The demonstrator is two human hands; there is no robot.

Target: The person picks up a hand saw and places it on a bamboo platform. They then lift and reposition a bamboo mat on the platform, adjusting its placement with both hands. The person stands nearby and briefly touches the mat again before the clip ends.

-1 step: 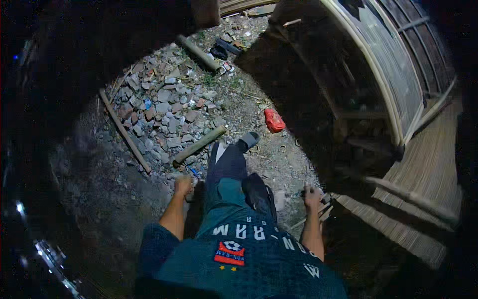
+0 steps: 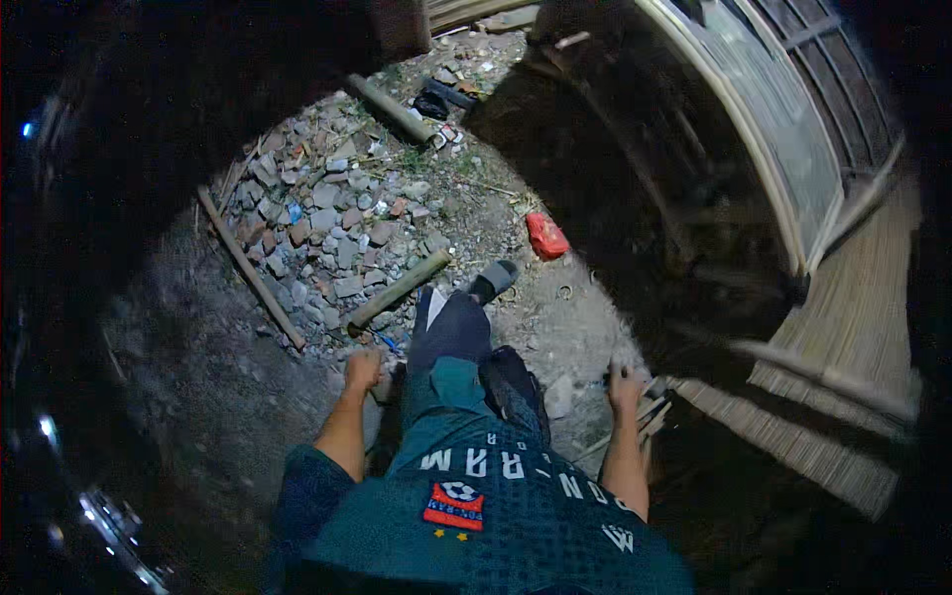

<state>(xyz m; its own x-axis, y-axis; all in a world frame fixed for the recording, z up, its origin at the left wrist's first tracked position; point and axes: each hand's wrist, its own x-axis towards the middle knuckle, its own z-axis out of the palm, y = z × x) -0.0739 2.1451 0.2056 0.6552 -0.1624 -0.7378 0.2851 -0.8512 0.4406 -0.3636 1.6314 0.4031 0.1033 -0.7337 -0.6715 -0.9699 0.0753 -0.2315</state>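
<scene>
My left hand (image 2: pixel 364 370) hangs low on the left side of my body, its fingers curled into a loose fist with no object showing in it. Out on the right, my right hand (image 2: pixel 624 389) hangs with bent fingers; a small dark patch shows at the fingertips, too small to name. Several thin wooden sticks (image 2: pixel 654 415) appear just beside and below that hand, and whether it touches them I cannot tell. Between my arms, one foot in a grey-and-black slipper (image 2: pixel 494 281) is forward on the dirt ground.
A heap of broken bricks and stones (image 2: pixel 337 223) lies ahead on the left, edged by a log (image 2: pixel 399 289), a pole (image 2: pixel 250 268) and another log (image 2: pixel 390 109). A red plastic bag (image 2: pixel 546 236) lies ahead. Bamboo-slat panels (image 2: pixel 853 327) and a curved frame (image 2: pixel 759 129) stand right.
</scene>
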